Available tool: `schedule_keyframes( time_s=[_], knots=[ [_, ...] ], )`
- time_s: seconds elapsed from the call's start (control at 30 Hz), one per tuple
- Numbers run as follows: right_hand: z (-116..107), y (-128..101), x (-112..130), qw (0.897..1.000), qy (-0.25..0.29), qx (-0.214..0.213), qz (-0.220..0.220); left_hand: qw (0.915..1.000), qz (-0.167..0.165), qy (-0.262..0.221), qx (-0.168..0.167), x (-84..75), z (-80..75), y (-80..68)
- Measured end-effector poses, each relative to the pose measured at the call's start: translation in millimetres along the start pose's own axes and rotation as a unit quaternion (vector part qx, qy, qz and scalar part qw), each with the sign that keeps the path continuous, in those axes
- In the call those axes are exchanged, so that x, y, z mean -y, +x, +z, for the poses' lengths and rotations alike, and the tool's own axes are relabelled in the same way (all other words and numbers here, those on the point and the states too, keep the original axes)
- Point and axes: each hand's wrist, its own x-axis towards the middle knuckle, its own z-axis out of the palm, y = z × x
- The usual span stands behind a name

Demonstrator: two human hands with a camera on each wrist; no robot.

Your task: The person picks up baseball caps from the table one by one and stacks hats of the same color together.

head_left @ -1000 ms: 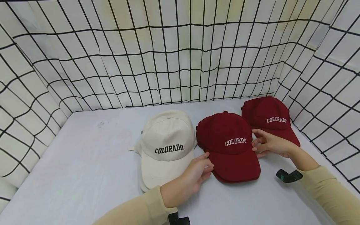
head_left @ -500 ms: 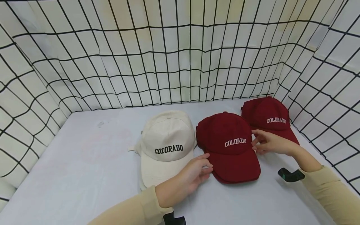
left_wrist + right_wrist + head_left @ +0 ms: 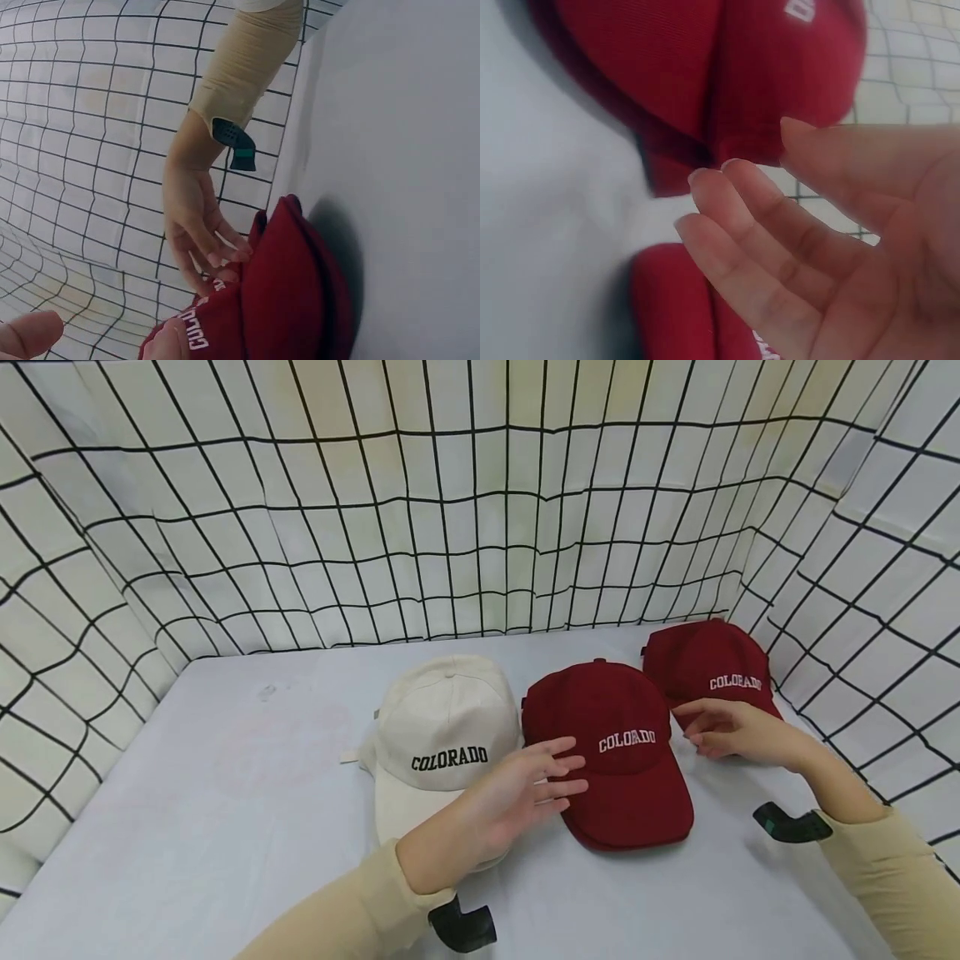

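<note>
A dark red baseball cap (image 3: 622, 802) lettered COLORADO in white lies in the middle right of the head view, brim toward the person. My left hand (image 3: 502, 802) hovers with fingers spread, overlapping its left side and the brim of a cream cap (image 3: 442, 718) with black lettering. On the other side, my right hand (image 3: 742, 731) hangs with relaxed fingers just off the red cap's right edge. It partly covers a second red cap (image 3: 712, 660) behind. In the right wrist view the fingers (image 3: 742, 270) hold nothing, and the red cap (image 3: 637, 52) is close beyond the fingertips.
White walls with a black grid (image 3: 450, 518) enclose the back and sides of the white surface (image 3: 225, 793). Black wrist devices (image 3: 462, 927) are worn at both sleeves. The second red cap sits close to the right wall.
My left hand has lifted from the red cap's left edge and spread its fingers. My right hand has drawn away to the right from that cap. The caps stay in place.
</note>
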Motion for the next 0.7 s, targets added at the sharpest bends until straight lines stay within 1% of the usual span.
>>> schedule_keyframes(
  time_s=[0.17, 0.23, 0.37, 0.47, 0.6, 0.7],
  knots=[
    [-9.6, -6.3, 4.8, 0.997, -0.023, -0.065, -0.027, 0.9989, 0.033, -0.009, 0.031, -17.3, 10.2, 9.3],
    [-14.1, -9.0, 6.0, 0.994, -0.038, -0.094, -0.027, 0.9981, 0.043, -0.016, 0.041, -23.1, 16.6, 13.3],
    [-24.5, -13.9, 7.0, 0.988, -0.06, -0.142, -0.013, 0.9967, 0.058, -0.025, 0.051, -31.6, 32.4, 23.4],
    [-31.6, -16.3, 5.7, 0.983, -0.06, -0.171, -0.003, 0.9964, 0.064, -0.027, 0.048, -35.1, 45.5, 33.0],
    [-37.6, -17.4, 0.2, 0.977, -0.051, -0.208, 0.006, 0.997, 0.059, -0.031, 0.04, -34.8, 61.4, 46.8],
    [-39.6, -15.7, -6.8, 0.972, -0.027, -0.234, 0.015, 0.9973, 0.053, -0.037, 0.034, -32.4, 71.8, 57.4]
  ],
)
